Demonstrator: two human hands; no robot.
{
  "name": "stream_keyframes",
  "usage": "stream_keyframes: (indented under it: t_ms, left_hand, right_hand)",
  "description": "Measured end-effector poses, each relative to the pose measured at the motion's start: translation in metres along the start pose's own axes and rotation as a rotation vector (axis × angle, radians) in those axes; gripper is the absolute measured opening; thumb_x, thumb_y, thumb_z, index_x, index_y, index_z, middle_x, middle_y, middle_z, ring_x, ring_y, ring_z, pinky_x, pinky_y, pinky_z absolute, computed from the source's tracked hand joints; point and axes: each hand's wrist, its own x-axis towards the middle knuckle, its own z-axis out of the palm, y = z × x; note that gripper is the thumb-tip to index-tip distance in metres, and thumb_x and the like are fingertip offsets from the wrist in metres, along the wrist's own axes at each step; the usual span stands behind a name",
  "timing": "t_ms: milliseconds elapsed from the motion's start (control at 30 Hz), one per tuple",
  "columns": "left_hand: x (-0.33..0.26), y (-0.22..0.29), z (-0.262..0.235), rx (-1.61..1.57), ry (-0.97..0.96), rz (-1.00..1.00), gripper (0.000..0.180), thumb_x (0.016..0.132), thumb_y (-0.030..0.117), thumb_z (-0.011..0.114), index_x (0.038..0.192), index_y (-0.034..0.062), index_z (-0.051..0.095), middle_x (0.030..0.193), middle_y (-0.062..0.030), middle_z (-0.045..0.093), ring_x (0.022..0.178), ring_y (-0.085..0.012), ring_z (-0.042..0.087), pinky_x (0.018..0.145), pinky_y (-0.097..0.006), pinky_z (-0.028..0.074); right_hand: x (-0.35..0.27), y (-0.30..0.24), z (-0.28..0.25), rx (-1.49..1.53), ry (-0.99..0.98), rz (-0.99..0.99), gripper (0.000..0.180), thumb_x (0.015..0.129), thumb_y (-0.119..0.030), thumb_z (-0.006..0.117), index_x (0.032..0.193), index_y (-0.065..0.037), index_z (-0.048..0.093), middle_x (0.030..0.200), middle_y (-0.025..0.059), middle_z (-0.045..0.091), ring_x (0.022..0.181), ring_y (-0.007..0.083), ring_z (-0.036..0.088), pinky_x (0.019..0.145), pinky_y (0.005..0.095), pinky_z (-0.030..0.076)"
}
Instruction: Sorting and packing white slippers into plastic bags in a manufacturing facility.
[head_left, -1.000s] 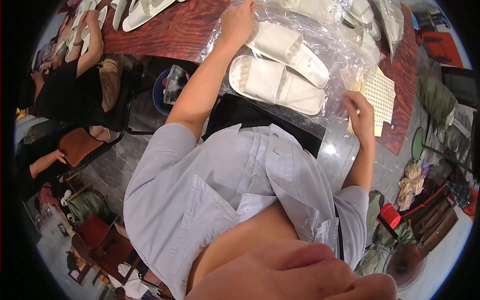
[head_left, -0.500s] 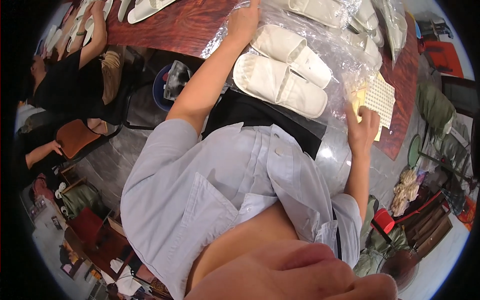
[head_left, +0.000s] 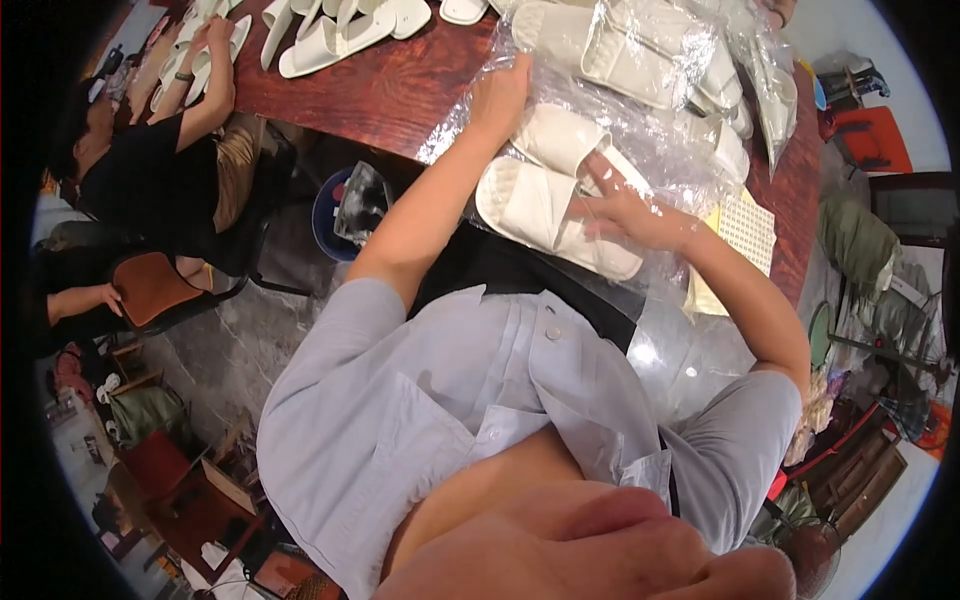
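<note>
A pair of white open-toed slippers [head_left: 530, 200] lies side by side at the table's near edge, with clear plastic bag film [head_left: 455, 130] around them. My left hand [head_left: 497, 100] is at the far left of the pair, its curled fingers closed on the film. Over the slippers' open backs reaches my right hand [head_left: 640, 212]. Its fingers are spread, some at the opening of each slipper, touching them. Beside my right wrist lies a pale yellow sheet of small labels [head_left: 748, 228].
More white slippers in clear bags [head_left: 630, 50] are piled beyond my hands on the reddish wooden table [head_left: 350, 100]. Loose white slippers [head_left: 345, 38] lie farther left. A co-worker in black [head_left: 150, 165] sits at the left. A blue bin [head_left: 328, 215] stands below the table edge.
My right hand has moved left from beside the label sheet onto the slippers, its fingers now spread. My left hand stays by the film. The view has shifted slightly.
</note>
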Motion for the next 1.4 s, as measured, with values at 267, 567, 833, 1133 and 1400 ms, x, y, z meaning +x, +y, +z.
stream_keyframes:
  t_ms: [267, 567, 833, 1133, 1400]
  left_hand:
    - [-0.003, 0.002, 0.0, -0.049, -0.023, -0.011, 0.011, 0.092, 0.009, 0.048, 0.103, 0.0058, 0.049, 0.073, -0.0224, 0.066, 0.07, -0.044, 0.066, 0.063, -0.054, 0.05]
    - [0.003, -0.007, 0.005, -0.031, 0.069, -0.085, 0.011, 0.093, 0.019, 0.059, 0.102, 0.013, 0.057, 0.076, -0.0195, 0.067, 0.073, -0.043, 0.067, 0.064, -0.053, 0.051]
    - [0.002, -0.011, -0.007, 0.097, 0.014, -0.044, 0.016, 0.093, 0.02, 0.061, 0.107, 0.0115, 0.059, 0.089, -0.0216, 0.068, 0.084, -0.0435, 0.066, 0.07, -0.052, 0.052]
    - [-0.032, 0.132, -0.061, 0.096, -0.174, 0.529, 0.051, 0.087, 0.043, 0.068, 0.133, 0.0209, 0.058, 0.125, -0.0224, 0.054, 0.117, -0.0434, 0.053, 0.094, -0.051, 0.047]
    - [-0.074, 0.089, 0.024, 0.127, -0.3, 0.487, 0.063, 0.09, 0.065, 0.053, 0.144, 0.034, 0.049, 0.14, -0.0211, 0.042, 0.137, -0.0452, 0.028, 0.11, -0.061, 0.02]
  right_hand:
    - [0.044, 0.023, 0.051, -0.296, 0.083, 0.176, 0.02, 0.082, -0.016, 0.065, 0.081, 0.004, 0.066, 0.091, 0.0274, 0.063, 0.096, 0.0417, 0.062, 0.088, 0.0479, 0.05]
    - [-0.074, 0.056, 0.062, -0.324, 0.271, 0.562, 0.029, 0.079, 0.0, 0.059, 0.106, 0.001, 0.069, 0.109, 0.0253, 0.064, 0.107, 0.0428, 0.058, 0.094, 0.05, 0.048]
    - [-0.11, 0.04, 0.065, -0.379, 0.723, 0.565, 0.045, 0.076, 0.005, 0.059, 0.12, 0.002, 0.063, 0.128, 0.0231, 0.059, 0.123, 0.0445, 0.049, 0.105, 0.0487, 0.041]
    - [-0.109, 0.032, 0.058, -0.317, 0.684, 0.517, 0.04, 0.078, 0.003, 0.06, 0.118, 0.003, 0.063, 0.123, 0.0243, 0.06, 0.125, 0.0445, 0.048, 0.11, 0.0497, 0.037]
    - [-0.129, 0.013, 0.021, -0.626, 0.528, 0.603, 0.022, 0.081, -0.003, 0.055, 0.094, 0.002, 0.071, 0.1, 0.0208, 0.068, 0.11, 0.0405, 0.058, 0.106, 0.0486, 0.04]
